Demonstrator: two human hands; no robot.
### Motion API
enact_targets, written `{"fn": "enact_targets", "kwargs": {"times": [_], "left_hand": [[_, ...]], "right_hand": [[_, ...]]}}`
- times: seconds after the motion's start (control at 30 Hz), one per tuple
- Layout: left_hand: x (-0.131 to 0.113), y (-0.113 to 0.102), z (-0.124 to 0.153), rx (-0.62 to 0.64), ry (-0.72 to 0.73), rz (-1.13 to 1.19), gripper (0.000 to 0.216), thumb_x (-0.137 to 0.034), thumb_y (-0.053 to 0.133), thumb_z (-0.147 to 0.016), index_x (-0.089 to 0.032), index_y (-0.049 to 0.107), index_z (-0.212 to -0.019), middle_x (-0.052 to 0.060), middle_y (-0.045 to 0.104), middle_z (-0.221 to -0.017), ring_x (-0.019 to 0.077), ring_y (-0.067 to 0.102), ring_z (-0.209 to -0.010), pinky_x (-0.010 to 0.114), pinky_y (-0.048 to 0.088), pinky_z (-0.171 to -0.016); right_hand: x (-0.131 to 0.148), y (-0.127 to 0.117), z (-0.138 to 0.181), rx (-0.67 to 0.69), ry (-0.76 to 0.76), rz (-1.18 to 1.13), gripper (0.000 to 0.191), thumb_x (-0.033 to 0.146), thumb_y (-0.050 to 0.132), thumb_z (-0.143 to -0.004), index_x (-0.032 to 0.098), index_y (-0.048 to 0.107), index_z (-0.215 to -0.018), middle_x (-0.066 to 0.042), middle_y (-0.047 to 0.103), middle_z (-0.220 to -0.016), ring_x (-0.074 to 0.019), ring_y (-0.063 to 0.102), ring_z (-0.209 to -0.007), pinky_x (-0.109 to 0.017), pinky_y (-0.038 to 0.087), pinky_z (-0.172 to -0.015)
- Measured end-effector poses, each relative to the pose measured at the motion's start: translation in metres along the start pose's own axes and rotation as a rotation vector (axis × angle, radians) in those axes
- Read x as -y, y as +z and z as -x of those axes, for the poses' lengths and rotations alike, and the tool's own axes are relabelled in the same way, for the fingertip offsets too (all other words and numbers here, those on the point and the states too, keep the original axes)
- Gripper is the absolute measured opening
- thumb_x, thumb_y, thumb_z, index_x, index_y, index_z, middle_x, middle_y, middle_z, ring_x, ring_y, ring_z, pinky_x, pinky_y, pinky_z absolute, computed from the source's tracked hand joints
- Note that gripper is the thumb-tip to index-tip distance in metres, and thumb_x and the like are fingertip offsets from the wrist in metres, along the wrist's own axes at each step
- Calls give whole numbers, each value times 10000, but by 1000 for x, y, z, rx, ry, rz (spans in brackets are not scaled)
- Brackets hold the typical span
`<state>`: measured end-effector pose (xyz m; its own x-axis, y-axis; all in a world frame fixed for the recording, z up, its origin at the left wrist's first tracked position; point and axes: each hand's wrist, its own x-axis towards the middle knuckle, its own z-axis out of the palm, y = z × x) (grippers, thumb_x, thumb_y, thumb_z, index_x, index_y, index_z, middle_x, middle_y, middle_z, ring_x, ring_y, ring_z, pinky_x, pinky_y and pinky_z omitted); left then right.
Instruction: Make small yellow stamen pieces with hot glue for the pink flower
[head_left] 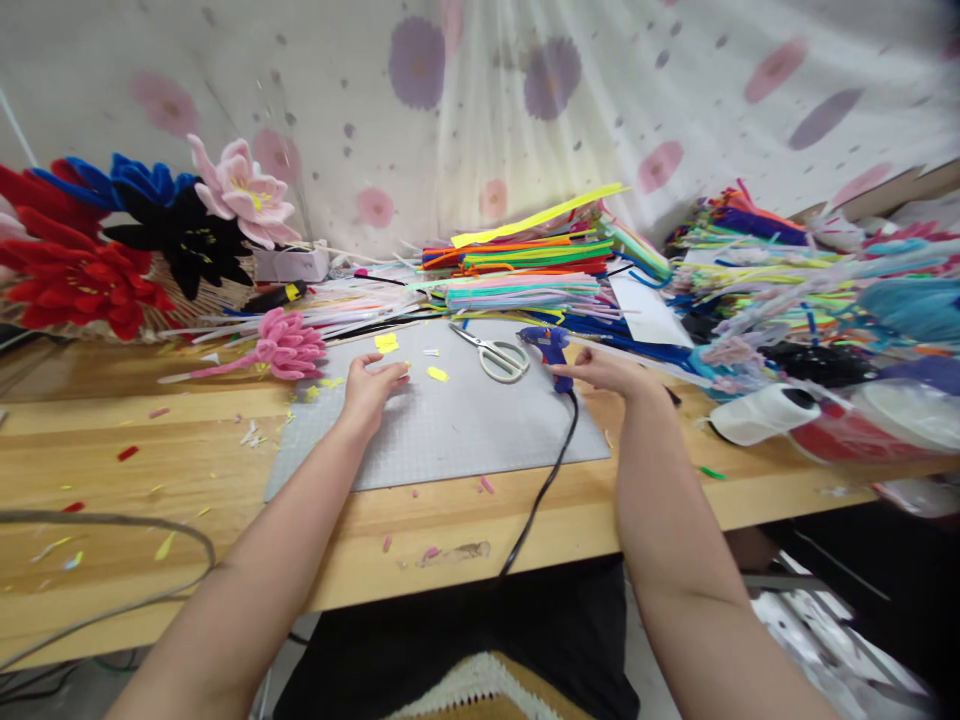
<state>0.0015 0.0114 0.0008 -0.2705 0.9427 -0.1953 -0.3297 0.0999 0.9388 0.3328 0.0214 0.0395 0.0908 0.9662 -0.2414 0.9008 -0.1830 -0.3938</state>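
Observation:
Over the grey cutting mat (465, 440), my left hand (369, 392) has its thumb and fingers pinched together, with a tiny bit of yellow at the tips, too small to name. My right hand (611, 372) has its fingers at the handle of a blue hot glue gun (553, 345), whose nozzle points left. From the gun a black cord (551, 480) runs down over the table's front edge. White-handled scissors (501, 360) lie on the mat between my hands. Yellow scraps (438, 374) lie near my left fingertips. A pink fuzzy flower (283, 345) rests at the mat's left edge.
Bundles of coloured pipe cleaners (525, 255) are piled behind the mat and to the right. Finished flowers (82, 280) stand at the back left. A white roll (765, 413) lies at right. A grey cable (150, 518) curves over the wooden table (247, 470) at left.

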Motion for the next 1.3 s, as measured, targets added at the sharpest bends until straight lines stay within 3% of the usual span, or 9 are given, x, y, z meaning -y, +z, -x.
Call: {"fn": "enact_targets", "kwargs": {"times": [0.13, 0.23, 0.33, 0.4, 0.47, 0.57, 0.63, 0.83, 1.3], "left_hand": [[1, 0, 1, 17, -2, -54, 462, -74, 684, -575, -169, 381, -912, -7, 630, -641, 115, 620, -565, 295, 508, -674], [2, 1, 0, 30, -8, -112, 475, -85, 695, -567, -171, 378, -910, -3, 636, -648, 116, 620, -554, 287, 505, -660], [3, 1, 0, 29, -5, -163, 478, -97, 697, -566, -174, 378, -913, -9, 634, -647, 115, 620, -547, 283, 505, -653], [3, 2, 0, 33, -2, -184, 480, -106, 699, -565, -175, 378, -915, -10, 634, -649, 117, 621, -547, 286, 508, -655], [4, 2, 0, 43, 1, -196, 483, -110, 701, -562, -174, 379, -917, -10, 636, -649, 117, 621, -544, 292, 511, -661], [3, 2, 0, 49, -5, -206, 486, -109, 704, -558, -172, 382, -916, -17, 634, -638, 113, 616, -526, 296, 513, -666], [3, 2, 1, 52, -13, -204, 489, -109, 707, -554, -170, 383, -916, -18, 633, -628, 111, 614, -515, 293, 512, -664], [4, 0, -1, 67, -17, -232, 514, -129, 730, -535, -159, 402, -930, 12, 646, -652, 123, 624, -541, 273, 502, -637], [3, 1, -1, 83, -21, -236, 512, -125, 735, -523, -153, 411, -918, 11, 642, -643, 124, 621, -543, 275, 497, -646]], "right_hand": [[12, 28, -19, -211, -100, -92, 410, 524, 619, -672, 159, 635, -858, -81, 662, -845, -214, 605, -777, -300, 443, -679], [24, 43, -23, -358, -43, -174, 385, 460, 593, -709, 141, 638, -920, -121, 663, -920, -252, 610, -890, -327, 447, -744], [39, 51, -15, -422, -45, -477, 417, 506, 553, -725, 133, 630, -895, -120, 663, -869, -209, 624, -767, -305, 464, -667], [52, 53, -3, -337, -172, -738, 431, 545, 539, -722, 146, 621, -865, -84, 656, -809, -139, 586, -617, -257, 450, -565], [66, 55, 10, -159, -296, -855, 443, 581, 547, -705, 151, 618, -787, -37, 615, -673, -88, 504, -496, -221, 396, -469], [83, 63, 22, 95, -383, -787, 437, 576, 581, -688, 140, 606, -690, 15, 508, -507, -58, 409, -418, -201, 331, -403], [89, 69, 24, 157, -406, -699, 423, 563, 598, -682, 140, 598, -675, 16, 510, -504, -55, 407, -412, -200, 331, -396], [89, 79, 18, 145, -391, -609, 398, 565, 605, -681, 170, 596, -734, -12, 587, -625, -62, 426, -427, -212, 351, -394], [90, 82, 18, 110, -387, -583, 408, 555, 614, -684, 186, 622, -858, 13, 564, -603, -60, 415, -425, -203, 341, -395]]}}
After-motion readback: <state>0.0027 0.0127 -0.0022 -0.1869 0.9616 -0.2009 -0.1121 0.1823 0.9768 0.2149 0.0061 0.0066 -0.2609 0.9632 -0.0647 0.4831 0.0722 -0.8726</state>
